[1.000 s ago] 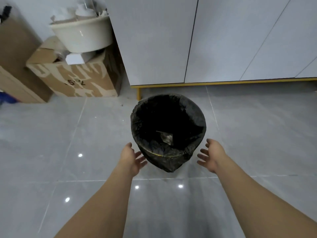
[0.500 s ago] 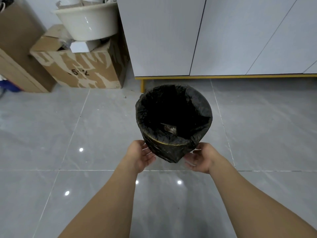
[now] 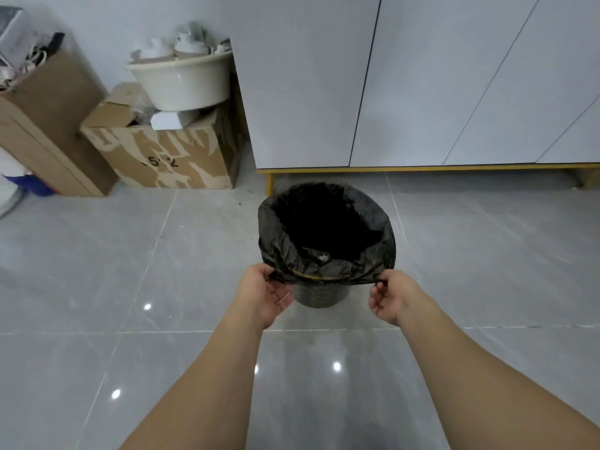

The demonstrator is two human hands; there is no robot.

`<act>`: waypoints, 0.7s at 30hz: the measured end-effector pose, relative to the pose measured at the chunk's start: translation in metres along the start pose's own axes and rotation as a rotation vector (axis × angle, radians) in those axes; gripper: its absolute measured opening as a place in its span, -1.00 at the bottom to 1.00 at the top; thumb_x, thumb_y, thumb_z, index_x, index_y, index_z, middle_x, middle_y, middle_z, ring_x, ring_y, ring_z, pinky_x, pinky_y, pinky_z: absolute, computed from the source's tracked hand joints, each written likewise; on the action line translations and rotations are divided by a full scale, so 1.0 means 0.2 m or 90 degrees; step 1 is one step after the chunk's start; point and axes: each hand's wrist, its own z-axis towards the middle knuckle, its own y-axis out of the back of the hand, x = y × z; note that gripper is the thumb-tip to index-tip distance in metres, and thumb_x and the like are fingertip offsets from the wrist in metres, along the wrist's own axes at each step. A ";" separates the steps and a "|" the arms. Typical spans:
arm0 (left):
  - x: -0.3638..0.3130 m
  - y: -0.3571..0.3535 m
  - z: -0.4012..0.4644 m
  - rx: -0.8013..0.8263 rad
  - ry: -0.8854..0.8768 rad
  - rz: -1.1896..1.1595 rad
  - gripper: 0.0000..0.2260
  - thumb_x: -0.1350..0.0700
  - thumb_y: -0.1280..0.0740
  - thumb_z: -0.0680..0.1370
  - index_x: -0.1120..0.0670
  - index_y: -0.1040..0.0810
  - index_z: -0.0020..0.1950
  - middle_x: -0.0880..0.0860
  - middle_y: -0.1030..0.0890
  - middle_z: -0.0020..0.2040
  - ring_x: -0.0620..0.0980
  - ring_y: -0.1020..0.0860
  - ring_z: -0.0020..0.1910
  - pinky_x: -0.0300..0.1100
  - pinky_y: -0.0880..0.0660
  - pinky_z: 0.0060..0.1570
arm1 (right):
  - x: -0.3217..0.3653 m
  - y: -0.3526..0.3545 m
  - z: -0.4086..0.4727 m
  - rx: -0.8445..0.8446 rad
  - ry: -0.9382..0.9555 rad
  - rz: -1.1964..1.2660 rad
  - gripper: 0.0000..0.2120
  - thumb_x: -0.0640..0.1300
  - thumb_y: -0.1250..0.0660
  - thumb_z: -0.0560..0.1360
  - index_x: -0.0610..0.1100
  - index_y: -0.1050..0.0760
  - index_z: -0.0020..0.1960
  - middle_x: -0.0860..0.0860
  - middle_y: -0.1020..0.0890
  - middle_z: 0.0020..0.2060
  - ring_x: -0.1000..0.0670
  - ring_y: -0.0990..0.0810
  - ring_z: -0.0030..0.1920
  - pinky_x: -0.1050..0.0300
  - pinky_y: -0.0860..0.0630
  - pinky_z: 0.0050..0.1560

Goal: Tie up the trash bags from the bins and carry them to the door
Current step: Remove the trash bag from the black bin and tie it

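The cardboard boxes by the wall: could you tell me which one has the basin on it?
The shorter box beside the cabinet carries the cream basin; the taller box farther left doesn't.

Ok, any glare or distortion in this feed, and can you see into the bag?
Head view: small ceiling-light glints on the glossy floor; wide-angle bending slants the cabinet doors; the bag interior is near-black, only one pale scrap visible; both hands sharp.

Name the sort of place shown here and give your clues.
Probably a home or flat, perhaps a storage corner: white cabinets, stacked cardboard boxes bearing a basin, and a small lined bin on tiled floor.
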 end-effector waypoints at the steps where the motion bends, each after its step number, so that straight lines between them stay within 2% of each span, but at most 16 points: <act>1: -0.02 -0.03 -0.02 -0.006 -0.009 0.026 -0.85 0.14 -0.13 0.54 0.11 -0.47 -0.15 0.07 -0.53 -0.27 0.02 -0.52 -0.26 -0.09 -0.48 -0.14 | 0.02 0.00 -0.02 -0.015 0.025 -0.014 -0.75 -0.22 -0.15 0.54 -0.13 -0.33 -0.31 0.03 -0.36 -0.63 0.05 -0.37 -0.48 0.24 -0.31 -0.44; 3: -0.06 -0.07 -0.05 -0.034 -0.042 0.094 -0.87 0.15 -0.15 0.53 0.12 -0.48 -0.08 0.07 -0.52 -0.28 0.02 -0.49 -0.32 -0.12 -0.47 -0.21 | 0.06 -0.01 -0.07 -0.054 0.098 -0.062 -0.82 -0.25 -0.17 0.51 -0.13 -0.36 -0.26 -0.02 -0.39 -0.50 0.03 -0.38 -0.51 0.26 -0.30 -0.47; 6: -0.17 -0.14 -0.08 -0.084 -0.124 0.162 -0.88 0.16 -0.19 0.52 0.14 -0.50 -0.04 0.10 -0.52 -0.25 0.05 -0.46 -0.33 -0.13 -0.43 -0.26 | 0.14 -0.02 -0.13 -0.120 0.223 -0.115 -0.90 -0.26 -0.20 0.44 -0.16 -0.39 -0.25 -0.09 -0.43 -0.42 -0.06 -0.39 -0.46 0.16 -0.26 -0.44; 8: -0.26 -0.18 -0.09 -0.105 -0.176 0.196 -0.89 0.15 -0.21 0.52 0.14 -0.48 -0.05 0.11 -0.49 -0.22 0.06 -0.44 -0.30 -0.12 -0.40 -0.27 | 0.21 -0.05 -0.17 -0.147 0.317 -0.163 -0.87 -0.24 -0.18 0.39 -0.12 -0.29 -0.32 -0.11 -0.37 -0.40 -0.08 -0.29 -0.39 0.09 -0.18 -0.38; 10: -0.35 -0.20 -0.10 -0.095 -0.226 0.238 -0.93 0.14 -0.24 0.49 0.13 -0.45 -0.10 0.12 -0.45 -0.20 0.07 -0.40 -0.26 -0.08 -0.36 -0.26 | 0.27 -0.08 -0.21 -0.156 0.400 -0.204 -0.78 -0.25 -0.15 0.41 -0.08 -0.16 -0.34 -0.08 -0.25 -0.40 -0.06 -0.17 -0.36 0.05 -0.08 -0.34; 12: -0.43 -0.22 -0.12 -0.053 -0.265 0.287 -0.93 0.14 -0.27 0.46 0.13 -0.48 -0.13 0.12 -0.45 -0.18 0.06 -0.42 -0.20 -0.03 -0.37 -0.18 | 0.34 -0.13 -0.25 -0.116 0.448 -0.196 -0.82 -0.24 -0.15 0.43 -0.10 -0.23 -0.31 -0.09 -0.26 -0.38 -0.06 -0.21 -0.32 0.02 -0.16 -0.32; 14: -0.49 -0.24 -0.14 -0.004 -0.285 0.274 -0.92 0.16 -0.26 0.49 0.14 -0.52 -0.13 0.11 -0.47 -0.17 0.07 -0.45 -0.15 -0.03 -0.40 -0.10 | 0.39 -0.18 -0.28 -0.043 0.436 -0.130 -0.90 -0.25 -0.17 0.45 -0.14 -0.38 -0.22 -0.10 -0.39 -0.31 -0.09 -0.34 -0.27 -0.01 -0.33 -0.25; 17: -0.56 -0.25 -0.14 0.039 -0.299 0.165 -0.93 0.18 -0.24 0.52 0.13 -0.45 -0.16 0.05 -0.47 -0.21 0.03 -0.46 -0.14 -0.08 -0.40 -0.06 | 0.47 -0.25 -0.32 0.054 0.353 0.027 -0.84 -0.30 -0.14 0.54 -0.19 -0.43 -0.18 -0.10 -0.51 -0.28 -0.06 -0.48 -0.27 0.08 -0.48 -0.17; 19: -0.60 -0.26 -0.14 0.045 -0.324 0.102 -0.89 0.21 -0.23 0.48 0.09 -0.41 -0.25 0.01 -0.45 -0.26 0.01 -0.42 -0.16 -0.08 -0.38 -0.01 | 0.51 -0.27 -0.34 0.088 0.307 0.100 -0.83 -0.29 -0.11 0.54 -0.16 -0.42 -0.18 -0.09 -0.53 -0.27 -0.06 -0.50 -0.25 0.08 -0.48 -0.12; 21: -0.63 -0.25 -0.12 0.024 -0.360 0.053 -0.92 0.21 -0.25 0.38 0.11 -0.39 -0.31 0.04 -0.42 -0.28 0.00 -0.39 -0.15 -0.06 -0.37 0.05 | 0.55 -0.26 -0.34 0.098 0.292 0.131 -0.85 -0.28 -0.11 0.50 -0.14 -0.39 -0.19 -0.06 -0.51 -0.27 -0.04 -0.49 -0.26 0.10 -0.42 -0.20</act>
